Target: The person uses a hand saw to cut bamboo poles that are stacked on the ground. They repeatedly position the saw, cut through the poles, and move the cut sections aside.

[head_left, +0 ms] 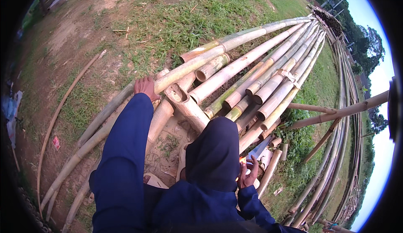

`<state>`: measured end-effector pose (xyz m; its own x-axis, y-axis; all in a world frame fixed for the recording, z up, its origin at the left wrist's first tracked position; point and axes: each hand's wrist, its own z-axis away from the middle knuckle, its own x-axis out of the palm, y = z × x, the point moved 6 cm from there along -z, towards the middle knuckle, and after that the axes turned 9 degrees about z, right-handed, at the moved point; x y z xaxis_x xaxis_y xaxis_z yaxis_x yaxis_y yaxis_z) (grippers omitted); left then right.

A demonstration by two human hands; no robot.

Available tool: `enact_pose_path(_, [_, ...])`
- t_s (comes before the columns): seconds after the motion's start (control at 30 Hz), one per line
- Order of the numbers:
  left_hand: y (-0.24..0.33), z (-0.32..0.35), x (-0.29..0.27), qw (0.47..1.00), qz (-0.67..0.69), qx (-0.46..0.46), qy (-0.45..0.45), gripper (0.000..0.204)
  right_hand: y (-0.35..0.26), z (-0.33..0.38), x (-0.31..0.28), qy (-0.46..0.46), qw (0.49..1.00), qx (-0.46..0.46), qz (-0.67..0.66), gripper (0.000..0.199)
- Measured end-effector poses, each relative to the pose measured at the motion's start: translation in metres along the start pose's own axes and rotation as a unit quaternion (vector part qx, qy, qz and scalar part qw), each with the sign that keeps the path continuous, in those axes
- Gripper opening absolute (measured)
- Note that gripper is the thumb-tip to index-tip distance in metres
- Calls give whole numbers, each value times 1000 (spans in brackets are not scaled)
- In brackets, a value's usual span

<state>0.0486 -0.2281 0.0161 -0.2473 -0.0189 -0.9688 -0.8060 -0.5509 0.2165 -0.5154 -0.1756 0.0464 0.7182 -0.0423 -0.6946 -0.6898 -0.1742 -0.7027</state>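
My left hand (145,87) rests over a long bamboo pole (189,66), its fingers curled around the top. Low on the right, my right hand (248,172) is closed around the orange handle of a handsaw (258,148). The saw's blade points up and away, beside the cut bamboo ends. Under the long pole, a short bamboo piece with a hollowed notch (177,93) lies slantwise between my left hand and my dark-clothed knee (214,153). My knee hides part of the bamboo behind it.
Several bamboo poles (268,75) stretch away to the far right, some bound together. A slanting bamboo post (336,114) crosses on the right, before another long stack (342,149). A thin curved pole (63,103) lies on the dirt at left. Grass (201,10) covers the far ground.
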Motion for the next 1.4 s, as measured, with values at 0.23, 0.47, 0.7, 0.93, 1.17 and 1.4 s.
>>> enact_pose_path(0.23, [-7,-7,37,998,47,15,-25,65,-75,-23,-5,8,995,-93,-29,53])
enact_pose_path(0.47, [-55,84,7,984,114,-17,-134,65,-103,-36,-5,20,990,-135,-44,54])
enact_pose_path(0.7, [-272,245,-9,973,110,-66,-190,66,-108,-54,1,-11,991,-115,-72,52])
enact_pose_path(0.93, [-553,560,-22,869,-192,-409,-204,64,-123,-80,23,-45,986,-139,-84,49])
enact_pose_path(1.17, [-496,460,-102,914,29,-312,256,66,-193,-65,46,-30,923,-357,142,53])
enact_pose_path(1.4, [-204,180,-99,956,202,-159,142,37,-202,-68,60,-71,910,-398,96,52])
